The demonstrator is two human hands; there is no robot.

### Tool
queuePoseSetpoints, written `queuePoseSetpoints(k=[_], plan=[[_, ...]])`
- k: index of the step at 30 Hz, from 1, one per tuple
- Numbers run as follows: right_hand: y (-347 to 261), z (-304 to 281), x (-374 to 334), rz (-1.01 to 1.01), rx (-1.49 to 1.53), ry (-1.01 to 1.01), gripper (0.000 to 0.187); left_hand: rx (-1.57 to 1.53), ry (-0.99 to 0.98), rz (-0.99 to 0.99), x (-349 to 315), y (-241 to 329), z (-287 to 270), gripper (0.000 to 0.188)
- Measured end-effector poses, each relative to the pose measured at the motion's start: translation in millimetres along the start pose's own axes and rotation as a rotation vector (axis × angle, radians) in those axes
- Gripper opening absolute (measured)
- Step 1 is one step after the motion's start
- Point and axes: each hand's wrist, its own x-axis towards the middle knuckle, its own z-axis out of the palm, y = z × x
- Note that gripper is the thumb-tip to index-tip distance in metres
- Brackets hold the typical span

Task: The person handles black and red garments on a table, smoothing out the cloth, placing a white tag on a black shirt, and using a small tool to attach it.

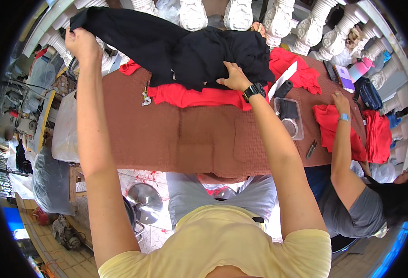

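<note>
A large piece of black cloth (185,51), perhaps a garment, stretches across the far side of the table, with one long part reaching out to the left. My left hand (81,44) is raised at the far left, its fingers closed on that end of the cloth. On the bunched right portion lies my right hand (235,77), palm down with fingers apart. Red cloth (194,96) shows beneath the black cloth along its near edge. Another red cloth (301,69) lies crumpled just right of it, beside a white strip (283,81).
A brown-covered table (157,139) is before me. Right of centre are a clear plastic box (296,125) and small thread snips (311,149). A co-worker's hand (340,101) touches red cloth at the right. White balusters (241,16) line the far edge.
</note>
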Motion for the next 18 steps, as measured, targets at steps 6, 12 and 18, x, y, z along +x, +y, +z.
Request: queuePoseSetpoints(k=[6,12,18], plan=[[-9,4,2,-0.023,0.009,0.209,0.042,-0.089,-0.097,-0.335,23,12,-30,0.019],[-44,-24,-1,0.025,-0.065,0.314,0.019,-0.255,-0.284,-0.571,25,-19,-33,0.024],[-69,10,-5,-0.434,-0.155,0.168,0.057,-0.404,-0.02,-0.618,20,25,8,0.029]])
